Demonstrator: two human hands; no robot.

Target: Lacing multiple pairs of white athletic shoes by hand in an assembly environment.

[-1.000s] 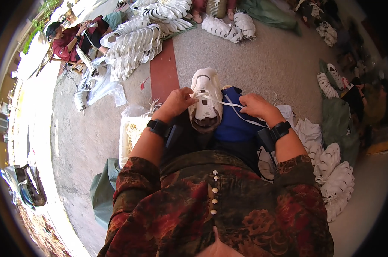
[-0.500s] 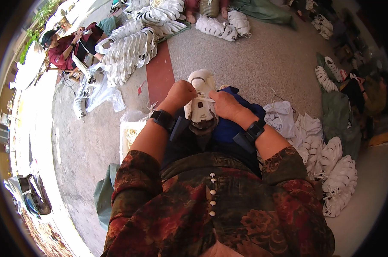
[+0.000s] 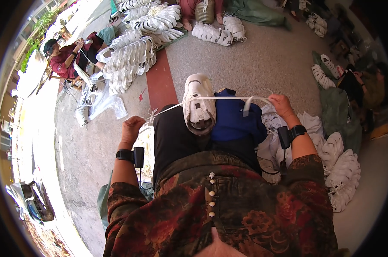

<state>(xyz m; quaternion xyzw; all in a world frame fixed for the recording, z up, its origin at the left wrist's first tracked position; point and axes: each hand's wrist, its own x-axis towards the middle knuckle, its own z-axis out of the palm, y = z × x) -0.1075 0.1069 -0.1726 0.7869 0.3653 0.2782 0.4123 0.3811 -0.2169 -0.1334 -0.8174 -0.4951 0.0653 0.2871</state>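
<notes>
A white sneaker (image 3: 198, 112) lies on my lap, toe pointing away from me. A flat white shoelace (image 3: 232, 98) runs across its front and stretches out to both sides. My left hand (image 3: 133, 127), closed, pinches one end out to the left of my knee. Out to the right, my right hand (image 3: 282, 106) is closed on the other part of the lace, and a loose end of it dangles over a blue cloth (image 3: 237, 118) on my right thigh. Neither hand touches the shoe.
White shoe parts (image 3: 339, 175) are heaped at my right, and a large stack of them (image 3: 129, 60) lies ahead on the left. Beyond it sits a person (image 3: 67, 58) in dark red. White shoes (image 3: 213, 33) rest on the floor ahead. A green cloth (image 3: 339, 107) lies to the right.
Both hands have moved away from the sneaker, left and right, drawing the lace out wide between them. The sneaker now shows uncovered on my lap.
</notes>
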